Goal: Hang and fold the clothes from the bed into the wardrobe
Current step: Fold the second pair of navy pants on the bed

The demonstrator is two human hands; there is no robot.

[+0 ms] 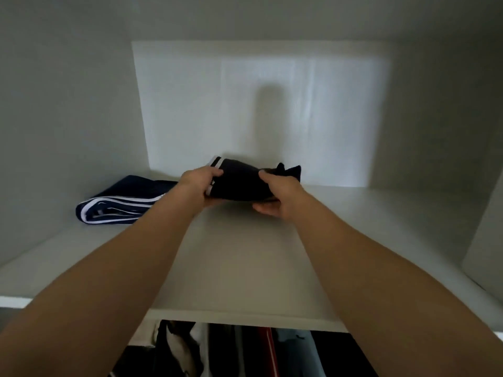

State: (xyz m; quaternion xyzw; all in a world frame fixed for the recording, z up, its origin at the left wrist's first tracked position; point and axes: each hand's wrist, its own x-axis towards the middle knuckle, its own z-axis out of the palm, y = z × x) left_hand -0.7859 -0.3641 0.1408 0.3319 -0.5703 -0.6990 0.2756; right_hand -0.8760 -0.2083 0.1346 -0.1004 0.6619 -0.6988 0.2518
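A folded black garment with a white-striped edge is held just above the white wardrobe shelf, near the back wall. My left hand grips its left side and my right hand grips its right side from below and above. To the left on the same shelf lies a folded navy garment with white stripes, partly hidden behind my left forearm.
The shelf compartment has white side walls and a lit back panel. Below the shelf's front edge, several hanging clothes show, dark, white and red. The right half of the shelf is bare.
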